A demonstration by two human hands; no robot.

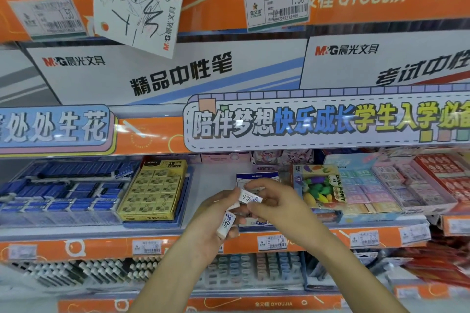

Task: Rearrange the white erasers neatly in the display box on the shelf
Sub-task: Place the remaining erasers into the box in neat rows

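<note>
My left hand holds white erasers in paper sleeves; one eraser sticks out below its fingers. My right hand pinches another white eraser by its end, just above the left hand. Both hands hover in front of the white and blue display box on the middle shelf. The hands hide most of the box, so I see only its back flap and a strip of its front.
A yellow box of erasers stands to the left, with blue erasers beyond it. To the right sit a toy-eraser pack and pastel eraser boxes. Orange price rails edge the shelf; pens fill the shelf below.
</note>
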